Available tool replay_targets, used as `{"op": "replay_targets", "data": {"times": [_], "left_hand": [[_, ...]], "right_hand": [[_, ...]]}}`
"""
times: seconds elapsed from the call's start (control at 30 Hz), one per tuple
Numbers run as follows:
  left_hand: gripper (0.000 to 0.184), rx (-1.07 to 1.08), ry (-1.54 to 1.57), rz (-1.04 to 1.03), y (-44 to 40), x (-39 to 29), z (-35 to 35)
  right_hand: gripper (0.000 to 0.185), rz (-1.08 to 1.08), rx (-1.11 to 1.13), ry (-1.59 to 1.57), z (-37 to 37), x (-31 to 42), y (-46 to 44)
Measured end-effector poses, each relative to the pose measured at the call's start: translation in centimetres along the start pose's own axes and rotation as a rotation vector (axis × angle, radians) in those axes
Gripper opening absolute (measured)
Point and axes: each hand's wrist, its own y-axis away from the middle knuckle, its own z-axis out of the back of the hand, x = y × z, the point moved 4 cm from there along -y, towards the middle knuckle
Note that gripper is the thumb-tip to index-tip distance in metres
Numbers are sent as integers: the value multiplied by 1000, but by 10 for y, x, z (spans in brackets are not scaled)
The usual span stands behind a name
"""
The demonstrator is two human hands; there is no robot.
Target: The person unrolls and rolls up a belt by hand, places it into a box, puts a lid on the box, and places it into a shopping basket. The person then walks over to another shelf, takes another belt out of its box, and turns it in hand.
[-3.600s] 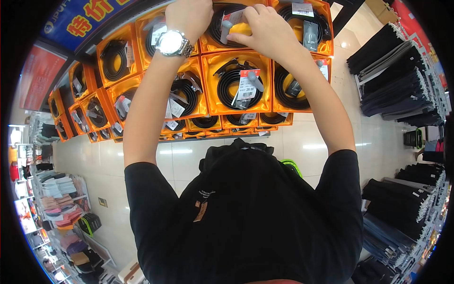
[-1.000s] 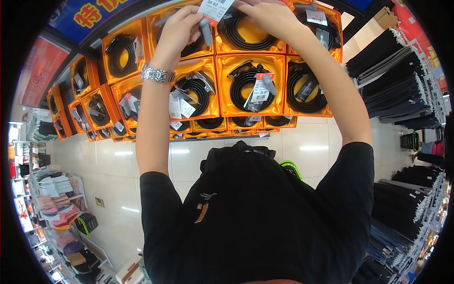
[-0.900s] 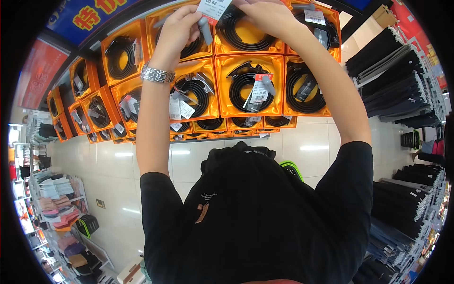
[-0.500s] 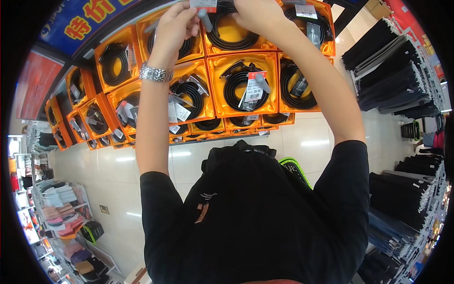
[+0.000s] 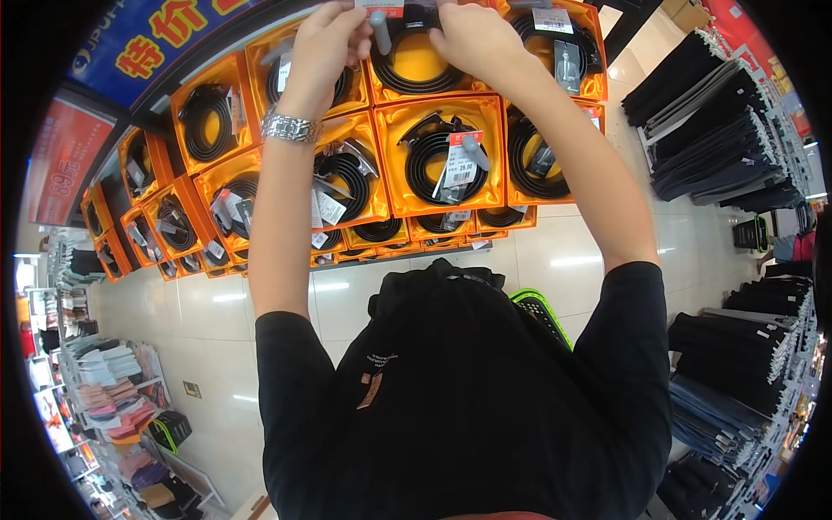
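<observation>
Near the top edge, both hands are over a coiled black belt [image 5: 414,80] in an orange satin-lined box. My left hand [image 5: 328,42], with a metal watch at the wrist, has its fingers curled at the edge of a red-and-white price tag [image 5: 381,12]. A grey security tag [image 5: 380,33] hangs beside those fingers. My right hand [image 5: 482,40] is closed at the upper right of the same belt, its fingertips partly hidden. Just below lies another boxed belt [image 5: 425,165] with its own price tag [image 5: 464,160].
Several orange belt boxes [image 5: 208,121] fill the tilted display around the hands. A blue sign [image 5: 160,43] stands at upper left. Hanging trousers [image 5: 702,130] line the right side, folded clothes [image 5: 113,381] the left. A green-edged basket [image 5: 542,314] is on the floor.
My right hand has lowered slightly, showing more of the dark part of the belt between the hands. My left hand stays by the price tag. The view has shifted a little.
</observation>
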Motion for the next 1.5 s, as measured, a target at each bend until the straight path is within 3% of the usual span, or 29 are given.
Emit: {"op": "replay_targets", "data": {"times": [0.1,0.23,0.37,0.4,0.5,0.53,0.57,0.87,0.93,1.0,1.07,1.2,1.27,1.33,1.4,1.43,1.5], "left_hand": [[21,8,54,7,0,-2,-8],[23,2,8,12,-4,-1,-15],[25,26,-92,-17,-10,4,-15],[25,47,-150,-43,-9,4,-14],[26,117,-282,-102,-15,1,-20],[27,160,-396,-120,-11,-17,-30],[18,187,-323,15,-7,-30,-41],[18,255,-332,-117,-6,-32,-48],[17,224,-308,-98,-5,-29,-45],[17,55,-210,-21,-5,-16,-30],[27,131,-254,-85,-10,5,-13],[28,128,-609,-259,2,-5,-12],[35,119,-810,-361,7,-9,-17],[37,93,-969,-417,8,-5,-22],[35,-77,-1120,-696,14,-10,-31],[29,-79,-1123,-677,14,-11,-34],[26,-82,-1113,-666,11,-11,-34]], "right_hand": [[40,-110,44,-64,-5,1,-3],[46,-75,72,-67,13,3,11],[42,-153,-11,-131,65,12,36],[37,29,-242,-145,69,13,41],[36,179,-317,-63,63,4,48],[37,335,-410,75,58,4,46],[38,491,-504,213,54,5,48],[36,559,-612,414,40,26,33],[28,567,-649,328,41,26,31],[25,526,-628,314,37,22,28],[22,489,-604,301,36,20,26],[18,505,-536,125,36,13,23],[11,413,-452,-165,35,3,19],[13,332,-363,-205,36,-1,18],[15,273,-361,-375,34,-7,17],[15,274,-360,-373,34,-7,17],[21,61,-188,-807,28,-14,14]]}}
